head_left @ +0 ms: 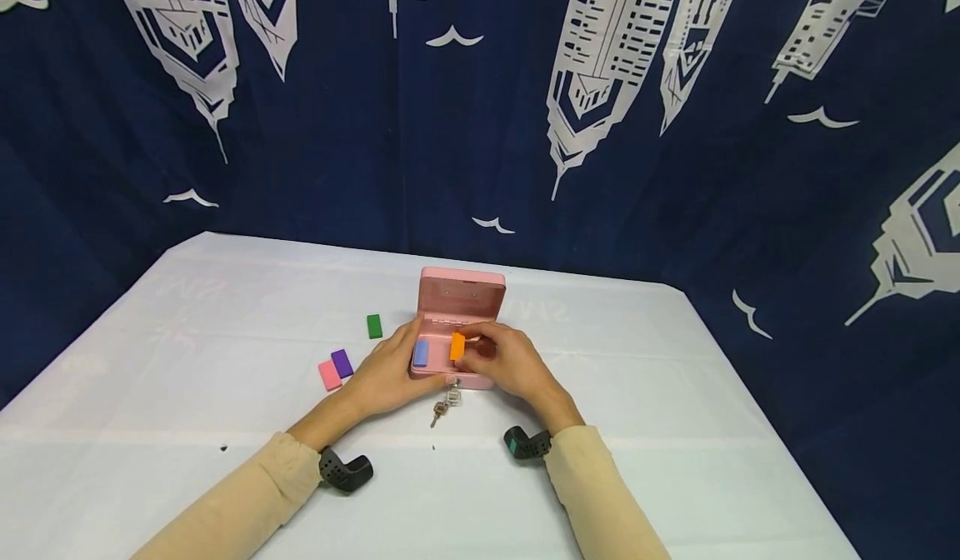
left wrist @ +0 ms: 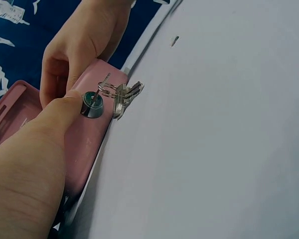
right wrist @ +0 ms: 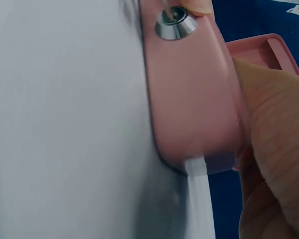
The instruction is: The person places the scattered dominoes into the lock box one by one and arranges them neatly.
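Note:
A pink metal lock box (head_left: 476, 382) stands on the table with its lid (head_left: 461, 295) raised. My left hand (head_left: 386, 377) grips its left side, the thumb lying along the front rim beside the round lock (left wrist: 92, 105). Between the thumb and fingers of my right hand (head_left: 513, 364) is an orange block (head_left: 457, 347), pinched upright inside the box. A blue block (head_left: 421, 353) lies in the left part of the box. Keys on rings (left wrist: 120, 98) hang from the lock at the front. In the right wrist view, the orange block is hidden.
Left of the box lie a green block (head_left: 374, 327), a purple block (head_left: 342, 363) and a pink block (head_left: 329, 375), the last two close together. A white cloth covers the table (head_left: 420, 502). Behind it hangs a dark blue curtain (head_left: 337, 168) with white buildings.

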